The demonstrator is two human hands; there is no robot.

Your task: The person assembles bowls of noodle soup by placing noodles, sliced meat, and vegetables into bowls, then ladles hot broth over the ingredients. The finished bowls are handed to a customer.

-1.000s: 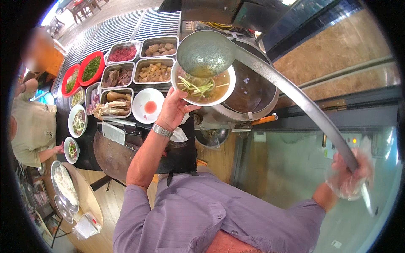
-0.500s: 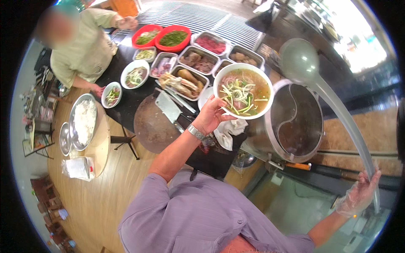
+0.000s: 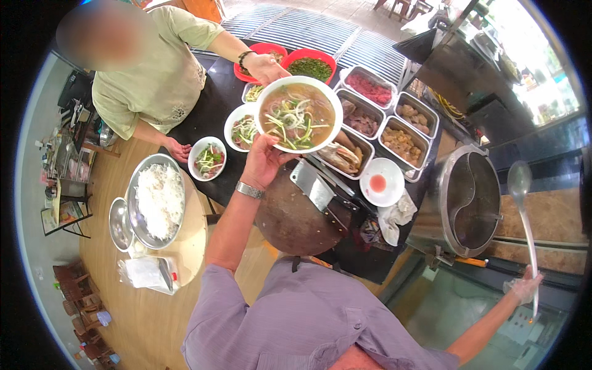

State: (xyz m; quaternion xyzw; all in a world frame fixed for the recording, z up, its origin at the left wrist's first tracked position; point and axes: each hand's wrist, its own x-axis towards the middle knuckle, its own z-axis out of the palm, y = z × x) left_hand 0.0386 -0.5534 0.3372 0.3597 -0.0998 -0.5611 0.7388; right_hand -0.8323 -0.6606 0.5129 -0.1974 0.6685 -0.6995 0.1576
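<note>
My left hand (image 3: 266, 163) grips the near rim of a white bowl (image 3: 338, 117) of soup, topped with sliced onion and green stalks, thumb over the edge. The bowl is held up above the table. At its far left rim is a co-worker's hand (image 3: 269, 66), palm up; whether it touches the bowl I cannot tell. Off to the right, my right hand (image 3: 524, 287), in a clear plastic glove, is closed round the handle of a large metal ladle (image 3: 519, 180). The ladle's head is raised to the right of a steaming divided pot (image 3: 449, 213).
A cleaver (image 3: 313, 185) lies on a round chopping board (image 3: 290, 228). Metal trays (image 3: 404, 151) of meat and red basins (image 3: 333, 69) of greens line the table. Two topped bowls (image 3: 200, 176) stand left, near a basin of white noodles (image 3: 161, 200). A white dish (image 3: 394, 196) holds red liquid.
My left hand has carried the soup bowl left, toward the co-worker, whose hand has reached out to it. The ladle has moved away from the pot, lower and to the right.
</note>
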